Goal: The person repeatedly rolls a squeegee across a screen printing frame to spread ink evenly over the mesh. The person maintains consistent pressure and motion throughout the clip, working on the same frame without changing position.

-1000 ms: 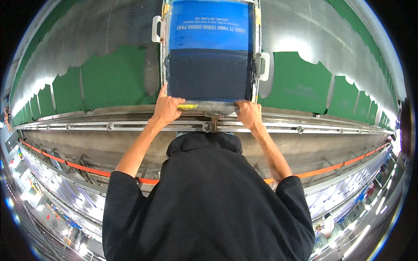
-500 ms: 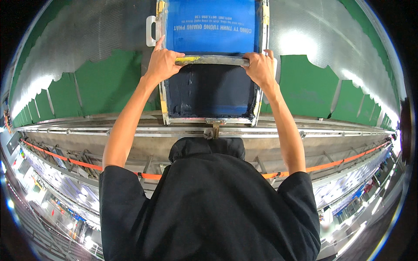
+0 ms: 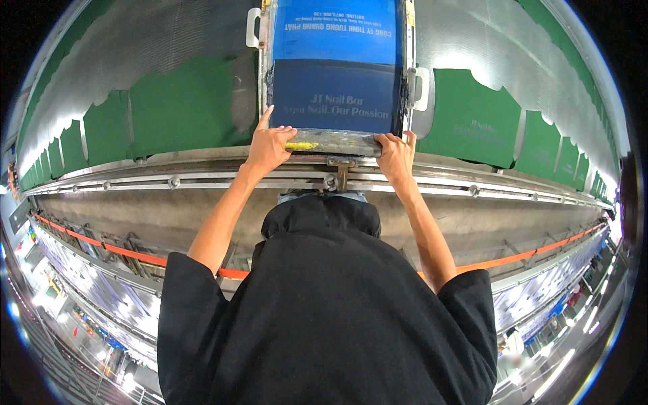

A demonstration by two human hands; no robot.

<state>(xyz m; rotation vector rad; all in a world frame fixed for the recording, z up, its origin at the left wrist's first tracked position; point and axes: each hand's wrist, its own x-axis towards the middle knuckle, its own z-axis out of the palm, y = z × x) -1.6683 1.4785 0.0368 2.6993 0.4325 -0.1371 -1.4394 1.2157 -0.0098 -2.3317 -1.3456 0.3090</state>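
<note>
A screen-printing frame (image 3: 409, 47) with a blue mesh (image 3: 337, 88) lies in front of me on green fabric (image 3: 185, 108). Both my hands grip a squeegee (image 3: 337, 142), a long bar with a yellow smear, across the frame's near end. My left hand (image 3: 271, 147) is closed around its left end, index finger stretched along the frame's side. Around the right end my right hand (image 3: 396, 156) is closed. The mesh just beyond the bar is dark and shows faint pale lettering; the far part is bright blue. The squeegee's lower edge is hidden.
White handles stick out at the frame's left (image 3: 252, 28) and right (image 3: 422, 89). Shiny grey sheeting (image 3: 466, 34) borders the green pieces. A metal rail (image 3: 236, 181) runs along the near table edge, and an orange strap (image 3: 135, 254) stretches behind me on both sides.
Both hands have drawn the squeegee from the frame's middle to its near end. Thick dark ink covered that stretch before; pale lettering shows there now. The frame sits higher in view.
</note>
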